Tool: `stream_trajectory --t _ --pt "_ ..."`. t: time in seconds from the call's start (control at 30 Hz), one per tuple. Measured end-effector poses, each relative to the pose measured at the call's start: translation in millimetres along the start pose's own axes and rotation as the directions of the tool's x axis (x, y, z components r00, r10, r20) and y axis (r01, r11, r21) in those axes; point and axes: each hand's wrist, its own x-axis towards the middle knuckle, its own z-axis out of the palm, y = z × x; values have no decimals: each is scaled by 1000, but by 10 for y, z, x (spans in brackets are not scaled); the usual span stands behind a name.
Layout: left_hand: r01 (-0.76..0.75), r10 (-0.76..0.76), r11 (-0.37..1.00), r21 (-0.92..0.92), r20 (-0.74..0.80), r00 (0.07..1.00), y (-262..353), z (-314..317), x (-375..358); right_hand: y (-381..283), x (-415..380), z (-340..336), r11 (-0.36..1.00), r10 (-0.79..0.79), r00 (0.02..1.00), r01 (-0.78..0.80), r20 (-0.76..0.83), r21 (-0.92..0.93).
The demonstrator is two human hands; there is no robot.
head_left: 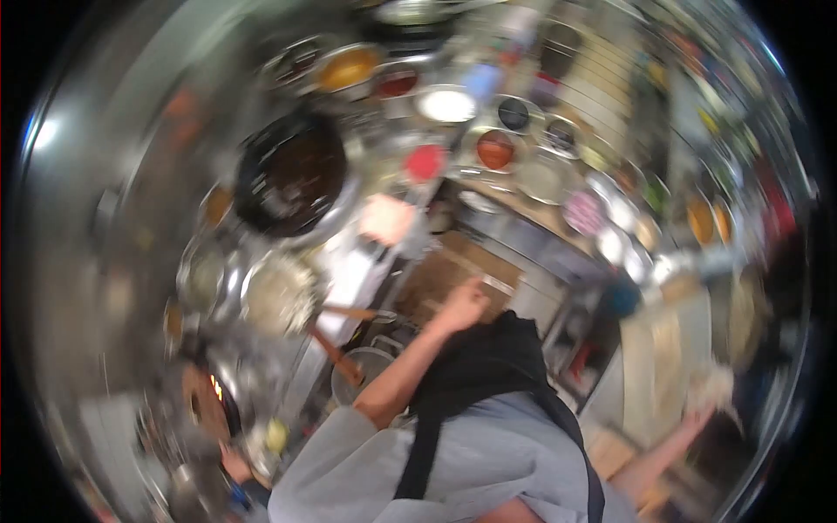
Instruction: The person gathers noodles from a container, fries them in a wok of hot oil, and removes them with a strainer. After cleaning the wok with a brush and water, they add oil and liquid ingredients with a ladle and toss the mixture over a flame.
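The whole view is smeared by motion. My left hand [466, 303] hangs in front of my black apron, above a brown cardboard-like surface [449, 277]. Its fingers look curled in, and nothing shows in them. Out to the right, my right hand [696, 417] grips a pale, soft-looking lump [713, 388], whose kind is too blurred to make out. That lump is beside a pale board or counter [664, 362].
A large black wok [292, 174] with dark liquid sits at the left. Below it stands a pot with pale contents [283, 295]. Several bowls of sauces and toppings, including a red one [495, 150], line the back. Another person's hand [235, 464] is at lower left.
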Motion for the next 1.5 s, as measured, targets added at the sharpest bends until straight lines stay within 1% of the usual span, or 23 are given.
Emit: stream_trajectory --t 0.1,0.23,0.37,0.47,0.5,0.53,0.67,0.7,0.73,0.8,0.87,0.97,1.03,1.07,1.1,1.17,1.2,1.23,1.27,1.3,1.33,1.37,1.5 --pt "-15 14 1000 -26 -38 999 -203 -73 -138 -437 -124 1025 979 122 983 -142 137 144" --pt "28 -31 995 -100 -27 999 -135 -162 -334 -680 -494 2782 963 174 851 -253 496 95" --pt "56 -74 981 -184 -93 993 -126 -341 -465 -513 -1455 5309 927 261 444 -362 857 -95" --pt "67 -127 964 -257 -223 967 -86 -548 -579 -111 -2573 7267 948 251 190 -246 949 -202" --pt "67 -160 952 -300 -298 941 -44 -616 -660 -158 -3220 7734 913 313 108 -309 943 -268" --pt "66 -200 937 -343 -373 906 -16 -664 -762 -121 -3768 8195 922 277 -53 -266 959 -281" --pt "99 -384 851 -515 -483 787 12 -822 -1177 640 -5434 9601 980 17 -384 188 923 60" --pt "61 -436 799 -598 -507 743 38 -831 -1309 880 -5773 9907 824 65 -387 540 920 169" --pt "18 -488 738 -675 -515 705 79 -798 -1451 1120 -6047 10141 531 106 -370 806 923 262" --pt "-77 -582 635 -769 -541 607 159 -758 -1744 1601 -6396 10619 338 142 -403 878 904 339" --pt "-170 -665 561 -810 -563 490 195 -666 -2081 1185 -6677 10533 412 -102 -416 809 903 419" --pt "-284 -761 536 -795 -600 244 29 -479 -2513 641 -6840 10106 624 -239 -496 580 835 523" --pt "-324 -784 571 -754 -618 56 -261 -371 -2651 913 -6660 9631 500 -81 -684 601 725 623" --pt "-343 -783 594 -728 -621 -39 -464 -340 -2659 1209 -6464 9311 361 68 -863 489 501 794" --pt "-313 -790 602 -734 -604 -104 -737 -327 -2612 1146 -6415 8719 414 504 -668 744 548 525" --pt "-246 -787 616 -748 -574 -226 -1196 -377 -2513 2433 -5796 7721 307 777 -549 759 310 575" --pt "-407 -850 506 -761 -520 -86 -1231 -519 -2494 1876 -5823 7243 324 850 -421 892 316 316" --pt "-535 -881 359 -764 -467 76 -1230 -726 -2421 2543 -5620 6955 373 879 -449 857 160 357" --pt "-599 -874 240 -764 -438 209 -1198 -889 -2344 2601 -5576 6674 605 767 -609 791 200 88" --pt "-634 -851 109 -765 -401 338 -1163 -1057 -2266 3611 -5418 6354 740 672 -702 622 236 -257" --pt "-631 -819 32 -775 -382 428 -1093 -1198 -2207 3587 -5522 6244 723 690 -639 592 339 -355" --pt "-617 -779 -47 -786 -358 514 -1061 -1288 -2168 3463 -5681 6230 697 705 -586 677 400 -237" --pt "-669 -613 164 -725 -606 507 -1716 -1197 -2030 2641 -6250 6230 515 471 -459 836 753 187"
